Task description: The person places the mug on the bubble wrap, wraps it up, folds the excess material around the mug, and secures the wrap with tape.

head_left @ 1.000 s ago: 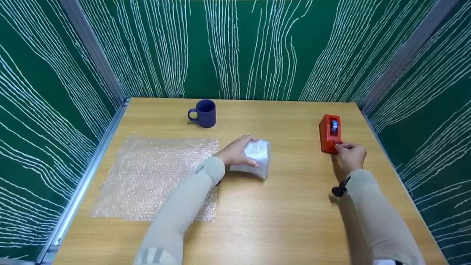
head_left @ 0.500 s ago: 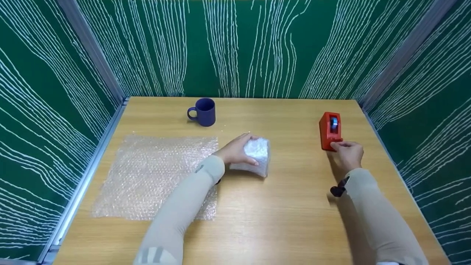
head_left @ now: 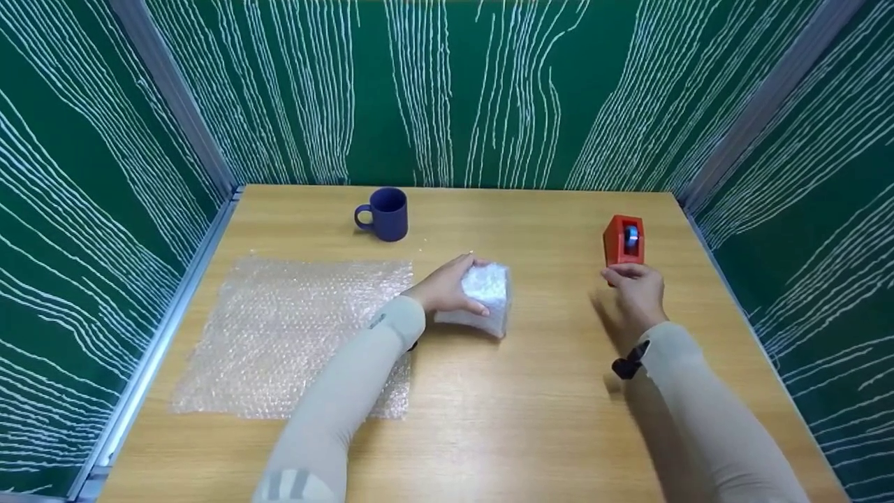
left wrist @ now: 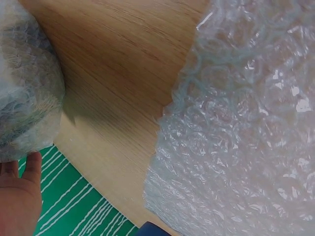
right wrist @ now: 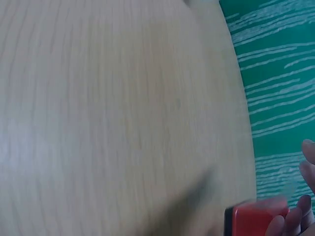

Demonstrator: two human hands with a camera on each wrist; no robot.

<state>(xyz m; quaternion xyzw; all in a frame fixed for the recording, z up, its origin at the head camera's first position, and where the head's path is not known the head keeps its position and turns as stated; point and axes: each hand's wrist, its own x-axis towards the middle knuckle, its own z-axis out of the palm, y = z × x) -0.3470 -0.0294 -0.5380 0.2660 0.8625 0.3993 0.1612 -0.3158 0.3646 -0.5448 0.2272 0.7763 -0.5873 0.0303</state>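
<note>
My left hand (head_left: 447,286) grips a bubble-wrapped bundle (head_left: 491,293), roughly cylindrical, lying on the table. In the left wrist view the bundle (left wrist: 29,88) fills the left edge, with fingertips (left wrist: 33,167) against it. What the wrap encloses is hard to make out. At the right, my right hand (head_left: 639,290) is just in front of a red tape dispenser (head_left: 624,241), thumb and forefinger pinched together. A faint translucent strip of tape (right wrist: 288,189) shows by the fingers in the right wrist view, next to the red dispenser (right wrist: 253,219). The hand hides the dispenser's front end.
A flat sheet of bubble wrap (head_left: 293,328) covers the table's left part, partly under the left forearm. A dark blue mug (head_left: 390,215) stands upright near the back edge. Green walls (head_left: 489,91) with white lines enclose the table (head_left: 531,419) at the back and sides.
My right hand has shifted left from the dispenser's right front corner to directly before it, fingers still pinched. The left hand and the bubble-wrapped bundle stay in place.
</note>
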